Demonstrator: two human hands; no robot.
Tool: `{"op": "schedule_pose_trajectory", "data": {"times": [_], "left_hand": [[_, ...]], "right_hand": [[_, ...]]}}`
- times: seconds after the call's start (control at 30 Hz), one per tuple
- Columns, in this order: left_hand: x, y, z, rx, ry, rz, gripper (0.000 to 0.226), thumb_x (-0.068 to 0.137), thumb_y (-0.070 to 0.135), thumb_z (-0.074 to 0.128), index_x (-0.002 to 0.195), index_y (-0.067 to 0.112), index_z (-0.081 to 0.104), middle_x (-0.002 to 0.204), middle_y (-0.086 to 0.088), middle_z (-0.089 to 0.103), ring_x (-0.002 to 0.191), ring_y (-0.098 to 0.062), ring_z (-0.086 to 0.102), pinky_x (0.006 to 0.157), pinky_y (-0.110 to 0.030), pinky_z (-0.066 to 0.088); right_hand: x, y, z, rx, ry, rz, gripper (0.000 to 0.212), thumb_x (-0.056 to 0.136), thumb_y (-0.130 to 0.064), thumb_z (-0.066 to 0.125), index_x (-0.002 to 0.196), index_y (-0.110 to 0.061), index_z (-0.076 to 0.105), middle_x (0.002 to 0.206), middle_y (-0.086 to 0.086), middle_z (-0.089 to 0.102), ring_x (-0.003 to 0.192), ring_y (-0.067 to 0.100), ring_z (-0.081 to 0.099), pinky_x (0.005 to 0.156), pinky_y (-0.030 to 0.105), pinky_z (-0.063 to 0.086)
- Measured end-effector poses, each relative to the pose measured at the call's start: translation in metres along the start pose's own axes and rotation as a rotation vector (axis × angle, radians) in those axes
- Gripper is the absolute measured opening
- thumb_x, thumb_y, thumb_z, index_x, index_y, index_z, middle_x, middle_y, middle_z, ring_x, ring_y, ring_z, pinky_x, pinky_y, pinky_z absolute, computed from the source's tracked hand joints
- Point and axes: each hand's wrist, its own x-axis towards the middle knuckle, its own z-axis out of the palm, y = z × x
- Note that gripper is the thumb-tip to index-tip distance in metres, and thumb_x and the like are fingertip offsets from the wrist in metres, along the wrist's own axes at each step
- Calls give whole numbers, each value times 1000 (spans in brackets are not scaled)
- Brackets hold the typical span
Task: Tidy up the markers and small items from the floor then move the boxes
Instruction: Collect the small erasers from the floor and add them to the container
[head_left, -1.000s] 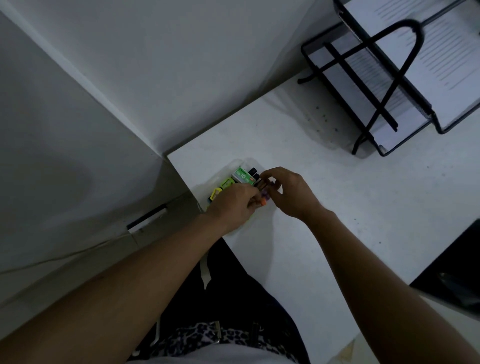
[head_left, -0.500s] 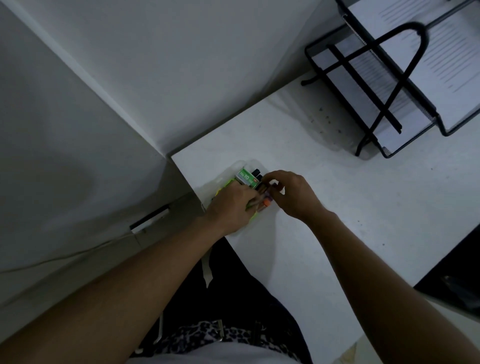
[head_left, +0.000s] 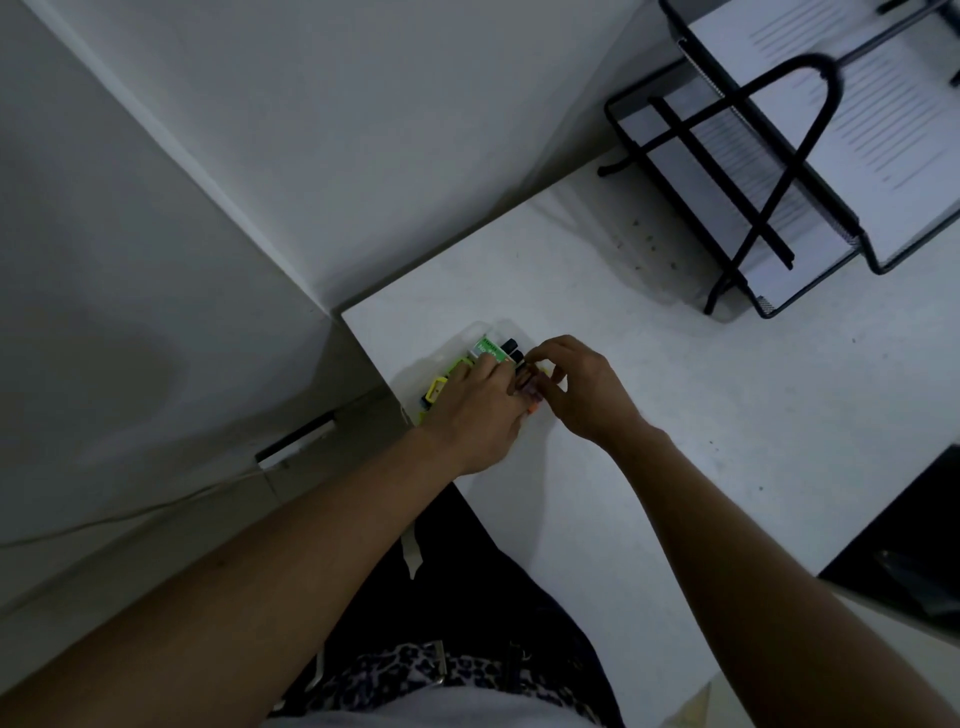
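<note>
At the left corner of the desk (head_left: 701, 426), one clear box (head_left: 480, 332) with one small yellow item (head_left: 435, 391), uncovered again after half a second hidden under the left hand (head_left: 475, 415). Beside it, one green carton (head_left: 488, 347) and two black caps (head_left: 511, 347). Left fingers curled over a bundle of markers (head_left: 525, 387), too bunched to count; right hand (head_left: 584, 392) pinching the bundle's end. Far right edge: one two-tier black wire paper tray (head_left: 675, 130).

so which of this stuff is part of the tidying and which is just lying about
In the job:
left hand
right hand
markers
green box
yellow bit
clear case

Lying about:
wire tray
papers
</note>
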Motion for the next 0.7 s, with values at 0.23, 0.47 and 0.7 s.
{"op": "schedule_pose_trajectory", "data": {"times": [0.23, 0.47, 0.7], "left_hand": [[9, 9, -9, 41, -26, -37, 34, 98, 37, 38, 118, 18, 58, 121, -9, 52, 117, -29, 40, 91, -45, 35], [11, 1, -7, -19, -108, -64, 36, 92, 43, 50, 114, 16, 61, 122, -9, 52, 118, -29, 41, 94, -42, 35], [-4, -15, -2, -361, 127, -191, 25, 91, 26, 57, 106, 9, 66, 107, -10, 59, 102, -26, 49, 83, -42, 46]], "right_hand": [[0, -4, 1, -10, 59, 6, 18, 90, -6, 59, 107, -8, 67, 105, 5, 64, 74, 18, 59, 73, 32, 51], [-3, -4, 1, 12, 85, -16, 13, 90, -5, 58, 100, -9, 66, 99, 4, 64, 71, 13, 61, 72, 29, 52], [-14, -1, 6, 34, 176, -76, 15, 88, -2, 61, 99, -10, 66, 96, 2, 65, 73, 0, 55, 75, 16, 48]]}}
